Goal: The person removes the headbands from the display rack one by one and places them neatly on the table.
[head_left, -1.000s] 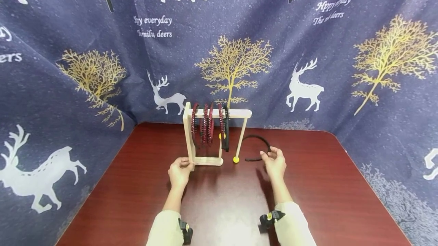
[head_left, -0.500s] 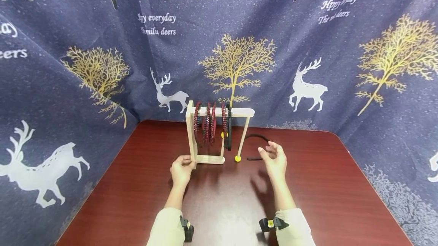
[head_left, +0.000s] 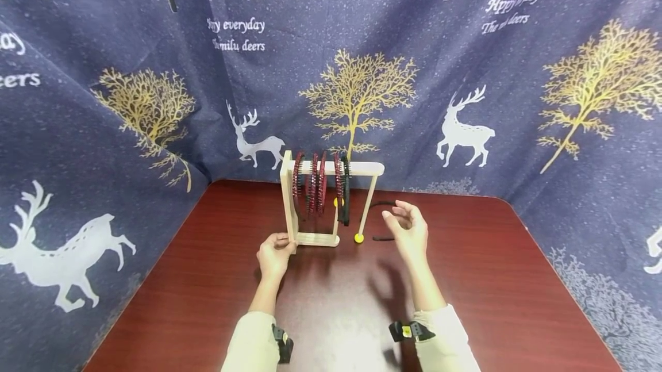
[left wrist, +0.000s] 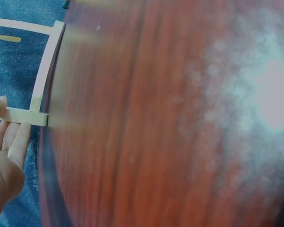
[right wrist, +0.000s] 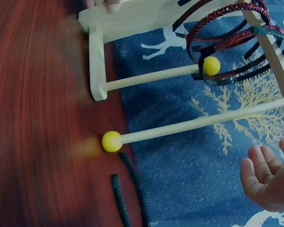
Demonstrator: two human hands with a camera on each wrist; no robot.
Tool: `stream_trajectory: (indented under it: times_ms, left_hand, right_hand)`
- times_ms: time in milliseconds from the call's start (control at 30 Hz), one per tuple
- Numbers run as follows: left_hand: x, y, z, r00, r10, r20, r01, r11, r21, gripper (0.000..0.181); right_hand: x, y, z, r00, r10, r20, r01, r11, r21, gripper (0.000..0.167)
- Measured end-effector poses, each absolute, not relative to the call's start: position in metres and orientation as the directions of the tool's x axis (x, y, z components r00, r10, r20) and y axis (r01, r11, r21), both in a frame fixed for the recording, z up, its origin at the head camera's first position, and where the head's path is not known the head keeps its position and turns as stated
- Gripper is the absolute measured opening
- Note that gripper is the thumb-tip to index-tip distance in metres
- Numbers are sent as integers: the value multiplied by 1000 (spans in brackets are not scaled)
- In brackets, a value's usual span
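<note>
My left hand [head_left: 274, 256] pinches the near lower end of a pale wooden stand [head_left: 287, 199], thumb on top and fingers beneath in the left wrist view. Several dark red toothed headbands [head_left: 312, 185] and a black headband [head_left: 346, 199] hang on its upper arm. From that arm's right end a wooden rod slopes down to a yellow ball [head_left: 359, 238]. To the right, my right hand [head_left: 410, 229] hovers with fingers spread and nothing held. Partly hidden behind it, another black headband [head_left: 384, 239] lies on the table; the right wrist view shows its ends [right wrist: 119, 201].
A second yellow ball [head_left: 338, 202] tops a short post on the stand's lower arm. The reddish-brown table [head_left: 496, 280] stretches around both hands. Behind it hangs a blue cloth [head_left: 331, 27] printed with deer and trees.
My right hand has let go of the black headband on the table and moved up and left, towards the stand. My left hand keeps hold of the stand.
</note>
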State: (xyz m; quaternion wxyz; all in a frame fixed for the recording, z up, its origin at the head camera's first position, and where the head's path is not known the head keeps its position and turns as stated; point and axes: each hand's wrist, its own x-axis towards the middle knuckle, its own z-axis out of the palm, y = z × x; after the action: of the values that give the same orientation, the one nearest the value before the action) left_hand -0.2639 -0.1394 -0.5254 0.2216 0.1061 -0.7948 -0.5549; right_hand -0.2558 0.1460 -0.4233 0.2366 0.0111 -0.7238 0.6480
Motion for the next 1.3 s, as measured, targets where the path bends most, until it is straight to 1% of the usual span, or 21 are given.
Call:
stream_trajectory:
  times_ms: [133, 233, 367, 467, 600, 800, 1100, 1300]
  left_hand:
    - [-264, -139, -524, -881, -417, 225, 63, 367, 928, 22]
    - [-264, -139, -523, -883, -415, 217, 57, 365, 929, 22]
    - [-264, -139, -523, -885, -409, 224, 65, 367, 928, 22]
    - [-264, -140, -524, -883, -410, 228, 69, 367, 928, 22]
    - [-264, -141, -526, -882, -408, 236, 71, 380, 922, 21]
    - [-265, -139, -529, -885, -406, 229, 63, 383, 922, 21]
    - [-265, -140, -528, -880, -411, 238, 65, 392, 918, 21]
    - [-264, -139, -528, -878, -414, 239, 68, 388, 919, 20]
  right_hand:
    - [-256, 142, -414, -899, 252, 358, -338, 120, -933, 36]
    - [-251, 135, -399, -903, 219, 371, -356, 105, -929, 35]
    - [-243, 125, -379, -896, 177, 408, -396, 103, -913, 34]
    - [-242, 119, -371, -896, 141, 421, -413, 83, -907, 35]
    - [-242, 112, -362, -882, 101, 460, -452, 92, -887, 37]
    - [-243, 104, -352, -854, 61, 517, -507, 123, -853, 33]
    - [-249, 90, -347, -872, -3, 489, -486, 113, -867, 34]
    - [-248, 85, -345, -902, -26, 431, -431, 93, -897, 36]
